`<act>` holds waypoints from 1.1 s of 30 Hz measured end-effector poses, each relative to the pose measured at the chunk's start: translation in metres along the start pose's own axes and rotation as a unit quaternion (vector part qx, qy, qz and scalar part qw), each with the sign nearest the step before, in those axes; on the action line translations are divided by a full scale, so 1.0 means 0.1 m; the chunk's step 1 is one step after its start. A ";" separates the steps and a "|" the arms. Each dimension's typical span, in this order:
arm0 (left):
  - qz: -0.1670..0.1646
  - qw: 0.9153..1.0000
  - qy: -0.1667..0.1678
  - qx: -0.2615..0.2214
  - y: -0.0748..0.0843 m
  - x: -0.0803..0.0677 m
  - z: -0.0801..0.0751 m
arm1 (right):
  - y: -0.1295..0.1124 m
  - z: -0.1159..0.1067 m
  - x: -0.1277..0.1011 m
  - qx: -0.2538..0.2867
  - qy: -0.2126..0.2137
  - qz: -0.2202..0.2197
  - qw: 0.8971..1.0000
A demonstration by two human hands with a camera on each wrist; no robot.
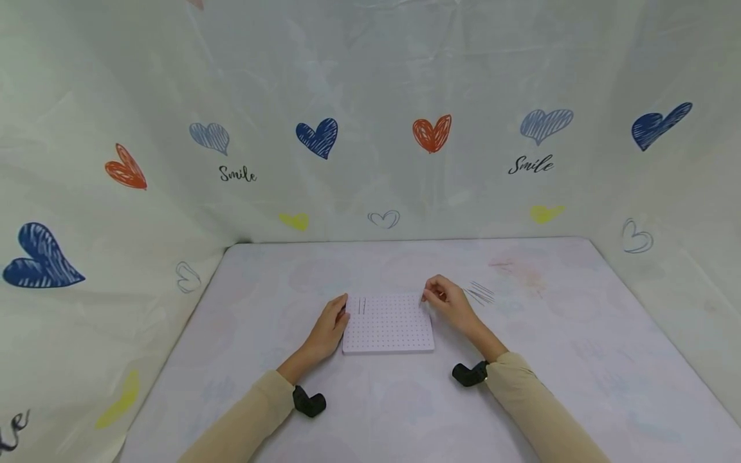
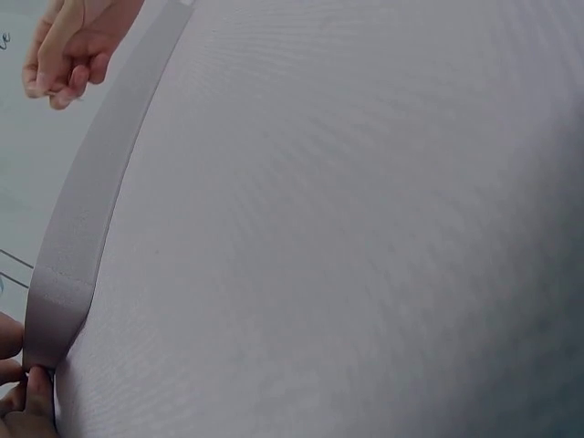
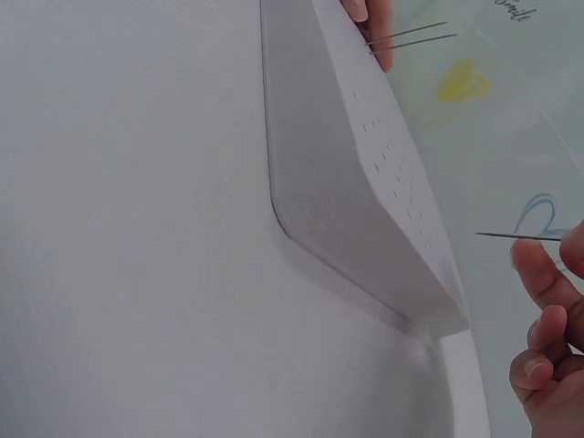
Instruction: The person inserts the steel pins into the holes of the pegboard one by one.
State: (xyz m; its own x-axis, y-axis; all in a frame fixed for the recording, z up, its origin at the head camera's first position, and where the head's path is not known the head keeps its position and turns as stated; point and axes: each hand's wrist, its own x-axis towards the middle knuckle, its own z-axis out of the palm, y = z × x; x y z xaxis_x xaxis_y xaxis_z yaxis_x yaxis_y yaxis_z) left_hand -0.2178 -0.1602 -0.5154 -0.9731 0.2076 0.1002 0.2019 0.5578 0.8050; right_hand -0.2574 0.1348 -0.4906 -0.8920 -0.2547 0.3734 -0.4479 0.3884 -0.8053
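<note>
A white pegboard (image 1: pixel 388 331) with rows of small holes lies on the table. My left hand (image 1: pixel 325 331) holds its left edge, the fingertips (image 2: pixel 38 388) close around the corner in the left wrist view. Two thin metal needles (image 1: pixel 359 306) stand upright near the board's far left corner. Between thumb and forefinger, my right hand (image 1: pixel 453 310) pinches another needle (image 3: pixel 516 236), over the far right corner of the board. In the right wrist view its pointed end is clear of the holes. The other fingers of that hand are curled in.
Several loose needles (image 1: pixel 480 292) lie on the white table (image 1: pixel 278 283) just right of my right hand. Behind and to the sides hangs a pale sheet (image 1: pixel 370 77) printed with hearts and words. A black wrist camera (image 1: pixel 470 374) sits on each sleeve.
</note>
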 end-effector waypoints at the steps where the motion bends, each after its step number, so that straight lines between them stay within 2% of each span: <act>1: 0.000 1.000 0.000 0.000 0.00 0.00 0.00 | -0.05 0.01 0.00 0.004 -0.001 -0.005 1.000; 5: 0.000 1.000 0.000 0.001 0.00 0.00 -0.01 | -0.21 0.06 0.03 0.023 -0.007 -0.031 0.999; 8: 0.004 1.000 0.001 0.005 0.00 0.00 -0.01 | -0.15 0.13 0.07 0.032 -0.009 -0.043 0.999; 12: 0.007 1.000 0.004 0.007 0.00 0.01 -0.01 | -0.06 0.24 0.13 0.045 -0.020 -0.041 0.998; 21: -0.003 1.000 0.004 0.007 0.02 0.02 0.01 | -0.10 0.44 0.17 0.066 -0.029 -0.040 0.997; 27: -0.006 1.000 0.002 0.002 0.00 0.02 0.01 | -0.15 0.53 0.19 0.069 -0.034 -0.044 0.996; 29: -0.002 1.000 0.002 0.000 0.00 0.03 0.00 | -0.28 0.53 0.18 0.069 -0.040 -0.039 0.996; 33: -0.001 1.000 0.001 0.001 -0.01 0.02 0.00 | -0.33 0.59 0.18 0.065 -0.050 -0.035 0.996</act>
State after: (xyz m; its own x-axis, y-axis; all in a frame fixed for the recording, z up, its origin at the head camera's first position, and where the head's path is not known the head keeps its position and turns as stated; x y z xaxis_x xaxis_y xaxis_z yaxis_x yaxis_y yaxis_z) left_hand -0.2198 -0.1605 -0.5154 -0.9740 0.2036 0.0996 0.1993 0.5599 0.8043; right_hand -0.2555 0.0649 -0.4844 -0.8456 -0.3663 0.3882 -0.4915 0.2507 -0.8340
